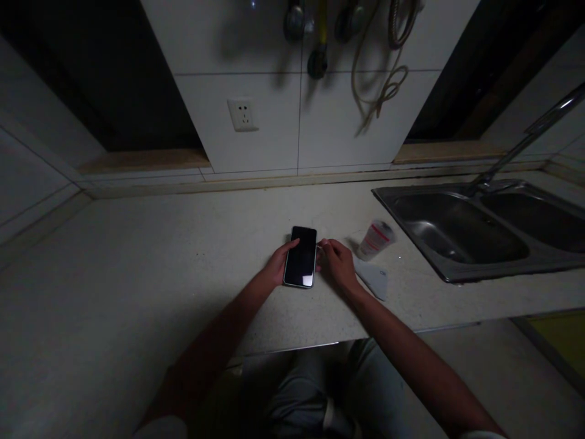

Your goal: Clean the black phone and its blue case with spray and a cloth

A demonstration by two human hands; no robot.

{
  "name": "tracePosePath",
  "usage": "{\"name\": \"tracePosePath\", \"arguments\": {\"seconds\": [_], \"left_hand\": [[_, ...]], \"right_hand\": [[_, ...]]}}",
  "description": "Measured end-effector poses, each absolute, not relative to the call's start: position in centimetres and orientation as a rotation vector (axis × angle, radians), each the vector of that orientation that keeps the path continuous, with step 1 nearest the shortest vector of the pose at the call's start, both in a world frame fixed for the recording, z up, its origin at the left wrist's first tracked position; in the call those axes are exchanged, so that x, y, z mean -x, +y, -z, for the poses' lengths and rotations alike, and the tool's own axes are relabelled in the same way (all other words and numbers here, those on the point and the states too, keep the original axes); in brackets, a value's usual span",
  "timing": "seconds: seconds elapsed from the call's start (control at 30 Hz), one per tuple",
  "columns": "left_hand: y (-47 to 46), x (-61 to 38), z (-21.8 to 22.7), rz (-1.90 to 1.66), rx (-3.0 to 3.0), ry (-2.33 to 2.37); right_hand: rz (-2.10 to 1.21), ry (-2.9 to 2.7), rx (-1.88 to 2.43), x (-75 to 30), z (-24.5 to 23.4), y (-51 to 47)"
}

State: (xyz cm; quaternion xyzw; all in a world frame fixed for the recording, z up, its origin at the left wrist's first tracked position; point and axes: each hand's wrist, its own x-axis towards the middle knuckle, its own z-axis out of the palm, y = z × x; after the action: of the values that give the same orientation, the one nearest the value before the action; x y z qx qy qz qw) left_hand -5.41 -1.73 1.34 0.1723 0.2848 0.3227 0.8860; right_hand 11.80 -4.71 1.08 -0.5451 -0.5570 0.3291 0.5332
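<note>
A black smartphone lies screen up on the pale countertop. My left hand rests against the phone's left edge, thumb laid over the glass near the top, gripping it. My right hand sits at the phone's right edge with its fingers curled and pinched together close to the upper right corner; what they pinch is too small to make out. A small clear bottle with a red label lies just right of my right hand. A flat pale card-like piece lies beside my right wrist.
A steel double sink with a tap fills the right of the counter. A wall socket and hanging utensils with a coiled cord are on the tiled wall behind. The counter's front edge runs near my lap.
</note>
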Motion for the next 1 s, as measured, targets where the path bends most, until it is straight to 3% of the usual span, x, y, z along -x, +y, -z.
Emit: {"name": "tracePosePath", "arguments": {"seconds": [0.47, 1.0], "left_hand": [[-2.1, 5.0, -1.9, -0.748, -0.397, 0.774], [-1.7, 4.5, -1.7, -0.863, -0.367, 0.710]], "right_hand": [[-1.039, -1.325, 1.169, -10.9, 0.0, -4.4], [-0.992, -1.400, 1.211, -11.0, -0.6, -4.8]]}}
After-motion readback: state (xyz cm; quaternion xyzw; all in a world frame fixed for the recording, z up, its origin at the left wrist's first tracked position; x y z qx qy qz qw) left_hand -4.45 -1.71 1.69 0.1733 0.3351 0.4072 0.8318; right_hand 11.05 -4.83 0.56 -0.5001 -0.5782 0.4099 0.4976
